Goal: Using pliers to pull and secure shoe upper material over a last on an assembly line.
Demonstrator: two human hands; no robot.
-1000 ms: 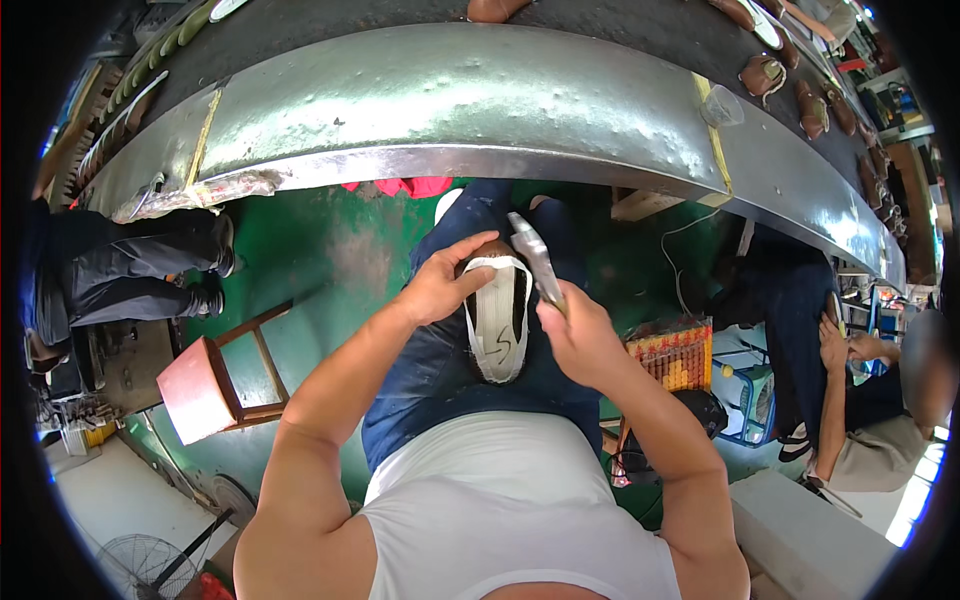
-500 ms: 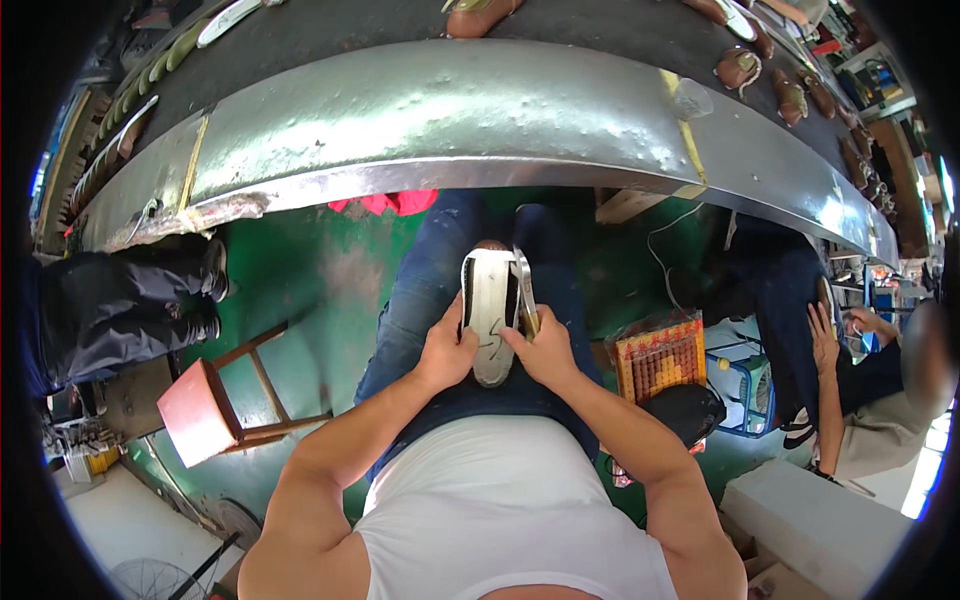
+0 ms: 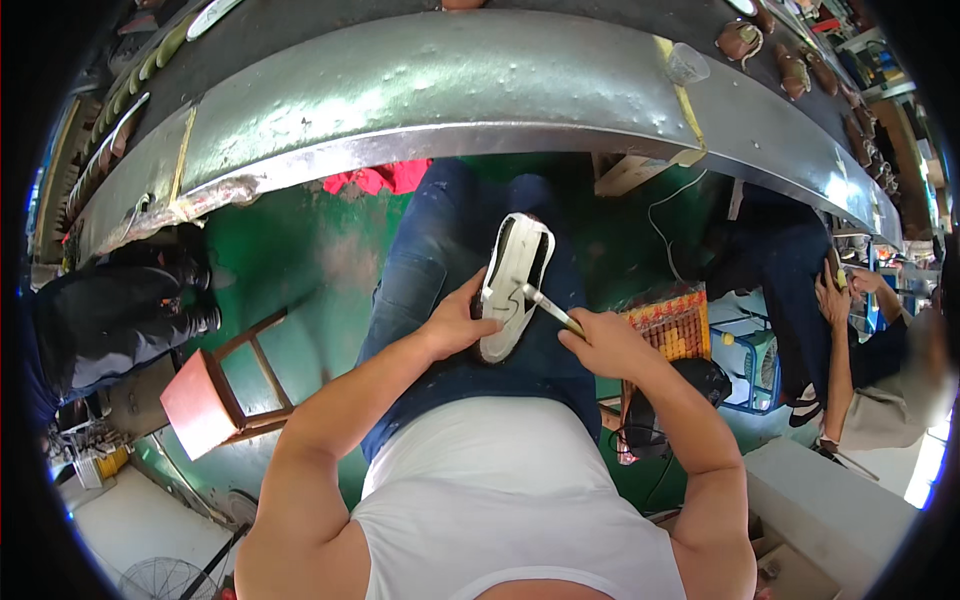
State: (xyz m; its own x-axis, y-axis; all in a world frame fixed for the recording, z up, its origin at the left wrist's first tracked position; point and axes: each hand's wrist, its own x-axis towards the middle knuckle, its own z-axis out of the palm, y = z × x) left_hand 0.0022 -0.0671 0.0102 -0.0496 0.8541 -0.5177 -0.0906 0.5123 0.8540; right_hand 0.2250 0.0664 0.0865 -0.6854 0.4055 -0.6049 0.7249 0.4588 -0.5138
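Shoe: a white shoe with a dark rim is held sole-up on the lap, over blue denim trousers.
Left hand: the left hand is closed around the shoe's near end, steadying it.
Right hand: the right hand is clenched on the handle of a thin metal tool, whose tip is set against the sole's middle.
Stage: work on the sole is judged to be under way; how much of it has been treated cannot be told.
Remaining: no finished edge can be seen, so the rest of the sole is judged undone.
Materials: the sole looks smooth and rubbery; the tool is bright and slender.
Surroundings: a long curved grey metal tabletop carrying brown shoes is seen above; a red wooden stool stands on the green floor.
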